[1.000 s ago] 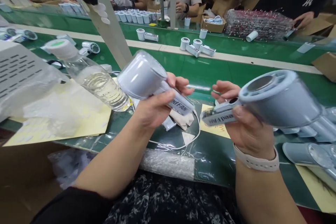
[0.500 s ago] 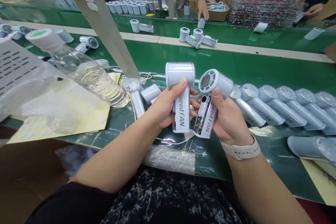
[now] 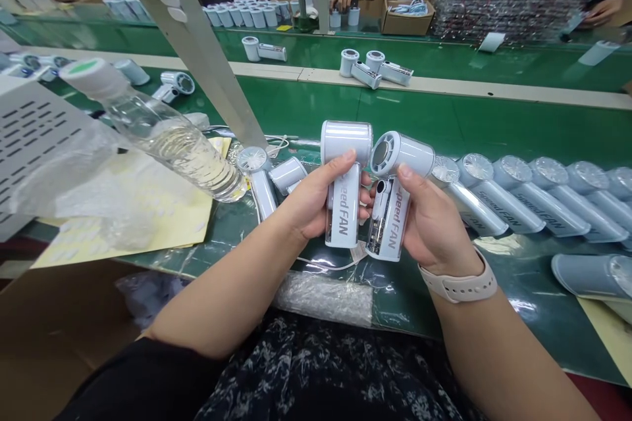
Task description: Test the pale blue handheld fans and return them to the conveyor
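Observation:
My left hand [image 3: 309, 200] is wrapped round the handle of a pale blue handheld fan [image 3: 344, 181] marked "Speed FAN", held upright. My right hand [image 3: 429, 227] grips a second fan [image 3: 394, 197] of the same kind beside it, its round head tilted toward me. The two fans stand side by side, almost touching, above the green bench [image 3: 444, 125]. A pale watch strap [image 3: 459, 283] circles my right wrist.
A row of several finished fans [image 3: 538, 200] lies to the right. A tilted water bottle [image 3: 162, 135], plastic film and a yellow sheet [image 3: 148, 230] sit to the left. More fans [image 3: 375, 69] ride the far belt, where other people's hands work by cardboard boxes.
Both hands came in from wide apart and lowered, turning the two fans upright side by side. Since half a second ago they have barely shifted.

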Tool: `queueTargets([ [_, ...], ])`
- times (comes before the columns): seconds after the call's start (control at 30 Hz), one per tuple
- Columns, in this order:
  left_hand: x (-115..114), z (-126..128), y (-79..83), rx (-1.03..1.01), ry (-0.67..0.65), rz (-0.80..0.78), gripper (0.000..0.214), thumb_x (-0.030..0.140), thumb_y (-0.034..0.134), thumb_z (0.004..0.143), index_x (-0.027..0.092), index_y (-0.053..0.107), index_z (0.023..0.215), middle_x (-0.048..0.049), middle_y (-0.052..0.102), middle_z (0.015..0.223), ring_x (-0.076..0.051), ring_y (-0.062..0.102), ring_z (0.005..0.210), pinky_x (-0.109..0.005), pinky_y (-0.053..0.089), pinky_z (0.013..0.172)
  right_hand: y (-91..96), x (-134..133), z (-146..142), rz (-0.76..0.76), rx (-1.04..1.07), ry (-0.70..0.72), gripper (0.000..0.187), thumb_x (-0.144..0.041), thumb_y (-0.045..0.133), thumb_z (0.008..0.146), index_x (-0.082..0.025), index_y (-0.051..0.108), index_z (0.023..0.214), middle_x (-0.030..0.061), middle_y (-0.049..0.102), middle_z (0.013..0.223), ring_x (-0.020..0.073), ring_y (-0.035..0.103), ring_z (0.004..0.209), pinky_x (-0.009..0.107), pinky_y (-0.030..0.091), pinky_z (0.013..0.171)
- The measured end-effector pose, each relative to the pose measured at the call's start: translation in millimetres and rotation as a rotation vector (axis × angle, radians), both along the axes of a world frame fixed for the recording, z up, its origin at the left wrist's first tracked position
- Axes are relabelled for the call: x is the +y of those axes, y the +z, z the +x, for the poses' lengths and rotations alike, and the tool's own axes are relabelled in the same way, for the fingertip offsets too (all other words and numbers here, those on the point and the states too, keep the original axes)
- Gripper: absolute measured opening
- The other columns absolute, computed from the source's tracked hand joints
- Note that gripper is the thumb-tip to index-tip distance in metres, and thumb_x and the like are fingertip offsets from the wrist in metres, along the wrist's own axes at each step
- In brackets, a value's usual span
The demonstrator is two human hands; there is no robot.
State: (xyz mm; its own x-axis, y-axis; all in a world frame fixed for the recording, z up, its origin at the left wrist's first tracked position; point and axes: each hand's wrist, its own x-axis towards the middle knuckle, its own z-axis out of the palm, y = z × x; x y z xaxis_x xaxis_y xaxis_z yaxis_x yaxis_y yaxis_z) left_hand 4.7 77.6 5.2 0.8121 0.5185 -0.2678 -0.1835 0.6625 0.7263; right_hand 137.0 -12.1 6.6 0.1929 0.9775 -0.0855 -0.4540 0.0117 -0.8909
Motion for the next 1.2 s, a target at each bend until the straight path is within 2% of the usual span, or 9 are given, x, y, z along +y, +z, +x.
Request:
queueTargets([
  [0.1,1.5,-1.5,-1.6,-0.025,-0.021,0.004,0.040,0.054,0.067,0.085,0.014,0.070,0.078,-0.0047,0.066,0.061,-0.013,0.062,0.055,-0.025,0.055,0.054,0.6,0.1,1.2,0.000,-0.024,0.032,0.029,-0.051,0.062,0.090,-0.023,0.070,0.092,0.0041,0.070,0.081,0.0227,0.069,0.075,0.044,0.063,0.073],
  [0.2,2.7,-2.5,-3.1,-0.020,-0.031,0.010,0.039,0.053,0.067,0.084,0.015,0.071,0.080,-0.0049,0.066,0.063,-0.014,0.062,0.057,-0.028,0.055,0.057,1.7,0.2,-1.0,-0.023,-0.021,-0.017,0.028,-0.050,0.064,0.088,-0.023,0.071,0.089,0.0041,0.070,0.079,0.0222,0.068,0.071,0.044,0.064,0.071],
  [0.37,2.1,-2.6,-3.2,-0.002,-0.027,0.037,0.037,0.052,0.068,0.082,0.015,0.071,0.079,-0.0042,0.066,0.063,-0.015,0.062,0.058,-0.029,0.055,0.057,2.1,0.6,-4.9,-0.024,-0.009,-0.045,0.027,-0.050,0.066,0.085,-0.024,0.069,0.091,0.0047,0.070,0.079,0.0273,0.071,0.086,0.048,0.063,0.078],
  [0.6,-0.1,-1.2,-1.7,-0.013,-0.008,0.028,0.035,0.050,0.072,0.079,0.015,0.073,0.076,-0.0044,0.066,0.062,-0.014,0.063,0.058,-0.025,0.056,0.055,-4.9,1.8,4.4,0.027,-0.088,0.066,0.033,-0.055,0.063,0.086,-0.025,0.068,0.099,0.0055,0.069,0.081,0.0292,0.070,0.090,0.051,0.062,0.081],
  [0.77,0.1,-2.1,-1.6,0.003,-0.006,0.014,0.037,0.051,0.073,0.078,0.015,0.074,0.076,-0.0047,0.067,0.062,-0.014,0.064,0.058,-0.025,0.057,0.055,-6.5,1.3,5.1,0.018,-0.071,0.066,0.035,-0.057,0.060,0.086,-0.024,0.069,0.095,0.0069,0.069,0.079,0.0310,0.071,0.088,0.053,0.061,0.080],
  [0.9,1.3,-2.2,-3.6,-0.009,-0.014,0.015,0.036,0.051,0.072,0.079,0.015,0.073,0.076,-0.0049,0.067,0.061,-0.014,0.064,0.057,-0.025,0.057,0.055,-8.3,2.6,5.4,0.033,-0.084,0.096,0.034,-0.058,0.061,0.085,-0.025,0.067,0.091,0.0061,0.069,0.080,0.0293,0.070,0.087,0.051,0.061,0.079],
  [1.0,2.0,-1.9,-4.4,-0.011,-0.015,0.040,0.037,0.051,0.071,0.079,0.015,0.072,0.077,-0.0052,0.067,0.062,-0.015,0.064,0.057,-0.027,0.056,0.055,-9.3,3.7,5.1,0.046,-0.061,0.079,0.033,-0.057,0.061,0.086,-0.025,0.066,0.088,0.0058,0.069,0.084,0.0276,0.070,0.084,0.050,0.062,0.077],
  [1.1,2.1,-2.2,-3.5,0.012,0.012,0.073,0.035,0.050,0.070,0.079,0.015,0.071,0.081,-0.0056,0.068,0.067,-0.016,0.066,0.061,-0.030,0.058,0.060,-10.4,4.3,6.7,0.021,-0.033,0.023,0.029,-0.052,0.065,0.086,-0.025,0.069,0.095,0.0045,0.070,0.087,0.0248,0.070,0.078,0.050,0.062,0.076],
  [1.2,2.2,-2.2,-2.9,0.017,0.079,0.036,0.033,0.048,0.071,0.077,0.016,0.071,0.085,-0.0073,0.072,0.073,-0.020,0.069,0.067,-0.033,0.058,0.062,-12.9,4.9,11.4,-0.026,-0.004,-0.068,0.028,-0.046,0.068,0.085,-0.023,0.071,0.102,0.0052,0.073,0.093,0.0247,0.071,0.085,0.048,0.062,0.081],
])
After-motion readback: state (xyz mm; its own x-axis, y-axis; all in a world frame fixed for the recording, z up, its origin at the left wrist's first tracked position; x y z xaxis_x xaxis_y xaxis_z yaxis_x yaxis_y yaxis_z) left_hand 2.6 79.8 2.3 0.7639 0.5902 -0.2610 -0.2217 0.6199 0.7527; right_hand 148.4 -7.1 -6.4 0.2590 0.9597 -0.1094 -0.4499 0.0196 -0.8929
